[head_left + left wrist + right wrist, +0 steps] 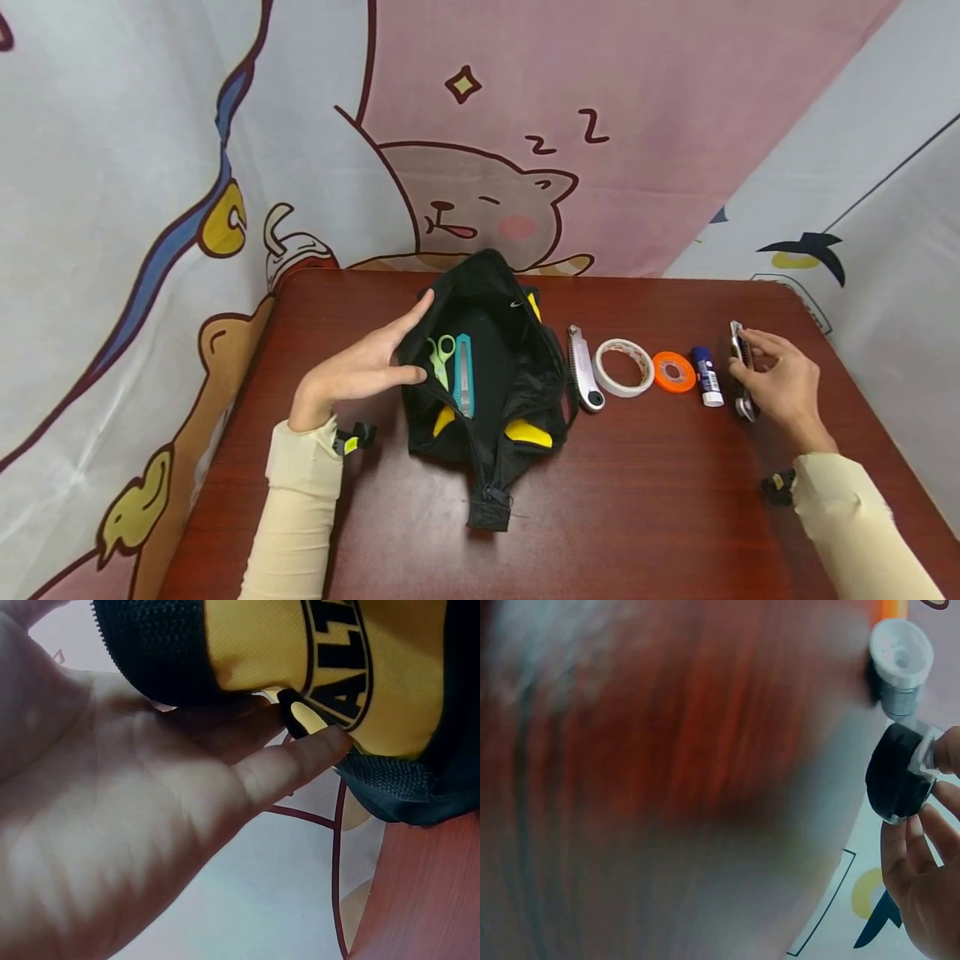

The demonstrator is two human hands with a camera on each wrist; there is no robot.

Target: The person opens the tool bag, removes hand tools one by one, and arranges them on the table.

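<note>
The left hand (367,358) is spread at the bag's left rim, fingers extended along its side, thumb reaching over the edge, touching rather than clenched; the right hand (783,379), its forearm slanting in from the lower right, pinches a black-and-silver item (742,400) between thumb and fingers, near the table's right side. The bag (540,371) gapes mid-table; inside, green scissors (439,367) lie beside a teal cutter (463,375); between bag and right hand run a white tool (580,371), white tape (625,392), orange tape (662,367) and a glue stick (705,375); beneath is the reddish-brown table (645,500).
</note>
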